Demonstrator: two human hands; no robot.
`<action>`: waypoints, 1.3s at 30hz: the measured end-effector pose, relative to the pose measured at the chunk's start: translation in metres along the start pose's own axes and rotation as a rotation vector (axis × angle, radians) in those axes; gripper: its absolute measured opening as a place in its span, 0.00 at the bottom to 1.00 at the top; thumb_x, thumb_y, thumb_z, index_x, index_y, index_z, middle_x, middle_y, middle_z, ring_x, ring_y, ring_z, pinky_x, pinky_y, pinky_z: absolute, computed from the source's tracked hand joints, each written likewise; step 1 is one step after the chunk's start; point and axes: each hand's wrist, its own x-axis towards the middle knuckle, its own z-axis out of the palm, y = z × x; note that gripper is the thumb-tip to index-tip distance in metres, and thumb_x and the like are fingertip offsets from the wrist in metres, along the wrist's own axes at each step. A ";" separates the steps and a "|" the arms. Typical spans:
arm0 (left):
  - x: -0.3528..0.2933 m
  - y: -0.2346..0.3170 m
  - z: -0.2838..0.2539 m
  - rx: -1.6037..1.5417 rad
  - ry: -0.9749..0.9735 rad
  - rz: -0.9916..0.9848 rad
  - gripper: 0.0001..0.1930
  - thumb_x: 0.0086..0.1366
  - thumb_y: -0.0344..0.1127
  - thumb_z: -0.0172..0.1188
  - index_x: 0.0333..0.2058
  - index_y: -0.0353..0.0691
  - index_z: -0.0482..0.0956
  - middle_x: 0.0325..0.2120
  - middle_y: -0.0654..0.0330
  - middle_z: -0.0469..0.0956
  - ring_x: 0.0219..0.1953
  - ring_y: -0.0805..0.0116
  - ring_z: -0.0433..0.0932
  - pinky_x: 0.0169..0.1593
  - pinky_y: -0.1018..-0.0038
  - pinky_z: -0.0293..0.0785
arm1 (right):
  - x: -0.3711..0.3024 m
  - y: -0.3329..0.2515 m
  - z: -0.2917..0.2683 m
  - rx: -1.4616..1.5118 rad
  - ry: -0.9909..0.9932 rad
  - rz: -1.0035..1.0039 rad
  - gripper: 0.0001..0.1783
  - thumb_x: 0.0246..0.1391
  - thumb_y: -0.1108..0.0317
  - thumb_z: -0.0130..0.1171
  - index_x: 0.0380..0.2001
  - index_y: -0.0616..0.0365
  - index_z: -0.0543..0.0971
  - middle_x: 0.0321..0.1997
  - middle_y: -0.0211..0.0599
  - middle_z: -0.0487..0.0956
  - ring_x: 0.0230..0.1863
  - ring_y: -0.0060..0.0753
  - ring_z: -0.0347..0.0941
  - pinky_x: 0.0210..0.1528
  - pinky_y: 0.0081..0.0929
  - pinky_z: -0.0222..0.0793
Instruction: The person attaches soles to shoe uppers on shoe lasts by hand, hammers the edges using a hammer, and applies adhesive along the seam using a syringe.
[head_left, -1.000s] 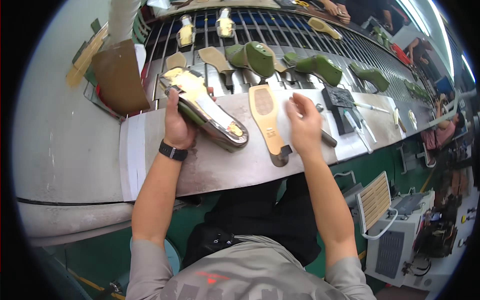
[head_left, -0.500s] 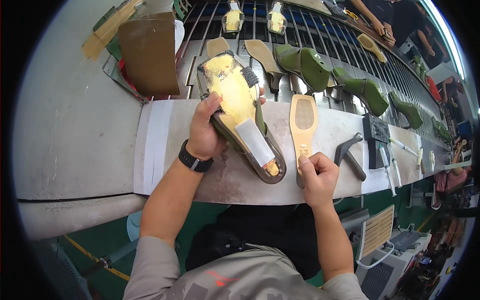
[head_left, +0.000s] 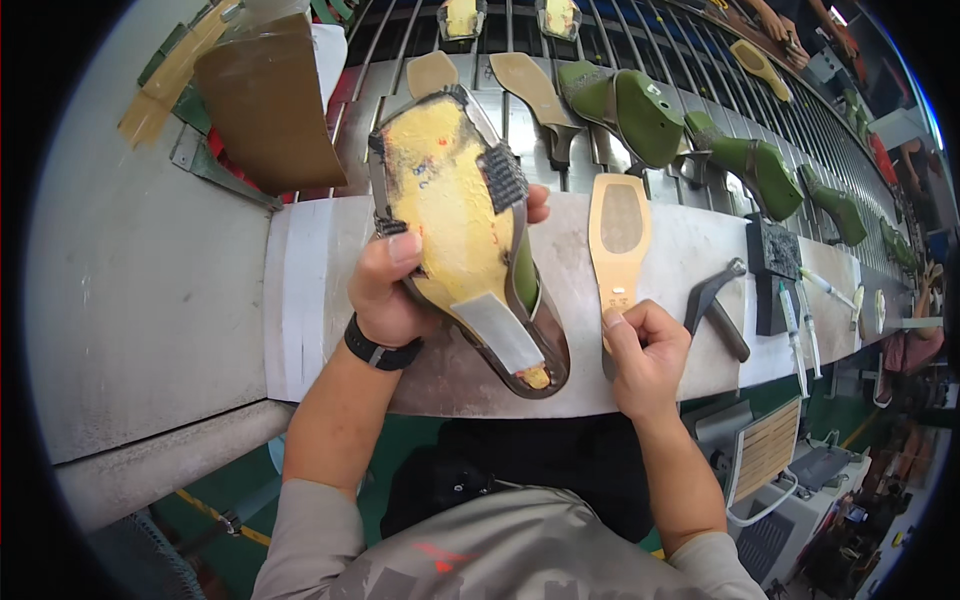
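Note:
My left hand grips a shoe upper on a green last, its yellow underside turned up toward me. Dark strap ends are folded over that underside, and a white strip lies along its narrow part near the heel. In my right hand a tan shoe sole is pinched at its narrow end between thumb and bent fingers. The sole's wide end points away from me. A gap separates the two pieces. Right of the sole rests a dark-headed hammer.
Beyond the bench runs a roller conveyor holding green shoe lasts and a heeled sole. Syringes lie beside a black block at right. A brown board stands at left. Other people's hands work at far right.
The lasted shoe has come nearer the camera and shifted slightly left, its underside facing me more fully. My right hand still grips the sole. The whole view has shifted a little.

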 end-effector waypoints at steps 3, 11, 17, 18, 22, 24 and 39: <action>0.000 0.000 0.001 0.005 0.006 0.009 0.52 0.60 0.62 0.59 0.73 0.29 0.56 0.63 0.35 0.73 0.65 0.44 0.74 0.73 0.53 0.66 | -0.005 0.001 -0.001 0.015 0.004 -0.017 0.09 0.61 0.74 0.67 0.29 0.62 0.76 0.22 0.21 0.73 0.25 0.11 0.63 0.29 0.18 0.59; 0.003 -0.007 -0.007 -0.021 0.032 0.087 0.48 0.66 0.61 0.55 0.72 0.26 0.59 0.64 0.33 0.71 0.66 0.43 0.74 0.71 0.54 0.70 | -0.046 0.025 -0.031 -0.400 0.103 -0.391 0.11 0.59 0.76 0.65 0.43 0.69 0.77 0.70 0.64 0.72 0.65 0.56 0.74 0.69 0.42 0.66; 0.006 -0.011 -0.002 -0.077 0.058 0.114 0.41 0.68 0.58 0.57 0.67 0.27 0.65 0.60 0.36 0.75 0.62 0.48 0.78 0.64 0.57 0.77 | -0.168 0.037 -0.070 0.540 0.049 0.014 0.12 0.70 0.67 0.56 0.49 0.63 0.74 0.73 0.70 0.68 0.71 0.54 0.72 0.71 0.48 0.68; 0.006 -0.010 -0.001 -0.075 0.058 0.120 0.41 0.68 0.58 0.57 0.67 0.27 0.65 0.60 0.36 0.75 0.62 0.48 0.78 0.64 0.57 0.77 | -0.182 0.030 -0.070 0.761 0.003 0.153 0.16 0.71 0.64 0.56 0.53 0.64 0.73 0.71 0.70 0.69 0.68 0.56 0.75 0.68 0.50 0.73; 0.000 -0.019 0.024 -0.032 -0.031 0.116 0.43 0.66 0.58 0.56 0.68 0.27 0.64 0.59 0.37 0.76 0.61 0.48 0.78 0.66 0.58 0.75 | -0.173 0.048 -0.071 0.682 -0.240 0.597 0.19 0.68 0.69 0.59 0.57 0.69 0.76 0.48 0.52 0.86 0.43 0.45 0.88 0.43 0.37 0.86; -0.012 -0.020 0.047 0.091 -0.074 0.087 0.48 0.62 0.61 0.60 0.69 0.29 0.63 0.61 0.35 0.74 0.62 0.47 0.77 0.67 0.57 0.73 | -0.162 0.038 -0.069 0.598 -0.211 0.529 0.14 0.69 0.71 0.57 0.51 0.70 0.80 0.42 0.50 0.87 0.40 0.44 0.88 0.39 0.36 0.86; -0.060 0.023 0.125 0.338 -0.092 0.113 0.35 0.70 0.25 0.59 0.74 0.33 0.60 0.60 0.51 0.77 0.60 0.69 0.77 0.62 0.71 0.73 | -0.104 -0.061 -0.017 0.439 -0.451 -0.190 0.21 0.71 0.65 0.58 0.53 0.76 0.80 0.56 0.59 0.84 0.57 0.49 0.84 0.60 0.47 0.81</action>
